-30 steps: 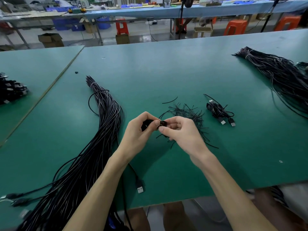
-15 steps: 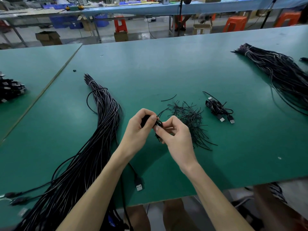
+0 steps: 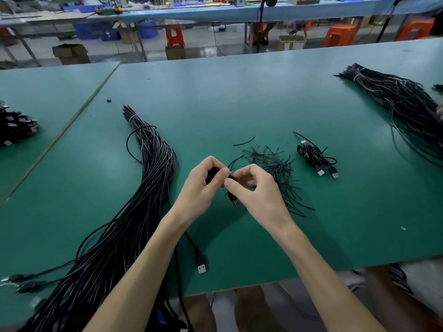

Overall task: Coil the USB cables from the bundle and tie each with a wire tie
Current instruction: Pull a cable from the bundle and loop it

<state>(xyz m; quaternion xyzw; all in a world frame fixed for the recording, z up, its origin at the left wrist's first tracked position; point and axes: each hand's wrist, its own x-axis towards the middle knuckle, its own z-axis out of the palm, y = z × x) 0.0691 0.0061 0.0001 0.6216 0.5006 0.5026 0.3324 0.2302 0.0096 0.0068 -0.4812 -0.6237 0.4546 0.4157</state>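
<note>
My left hand (image 3: 203, 185) grips a small coiled black USB cable (image 3: 211, 174) above the green table (image 3: 215, 97). My right hand (image 3: 254, 190) pinches a thin black wire tie at the coil, thumb and fingers meeting the left thumb. A plug (image 3: 233, 202) of this cable hangs below the hands. A long bundle of black USB cables (image 3: 143, 188) lies to the left, running off the near edge. A heap of loose wire ties (image 3: 275, 164) lies just right of the hands. A tied coil (image 3: 314, 156) with two plugs lies beyond the heap.
A second cable bundle (image 3: 402, 104) lies at the far right, with part of another person's hand at the frame edge. Tied coils (image 3: 14, 125) are piled on the neighbouring table at left. A loose USB plug (image 3: 201, 264) lies near the front edge. Stools and boxes stand behind.
Both hands have stayed at the coil. My right hand's fingers have shifted round the wire tie, twisting at it, and the hanging plug now shows below the hands.
</note>
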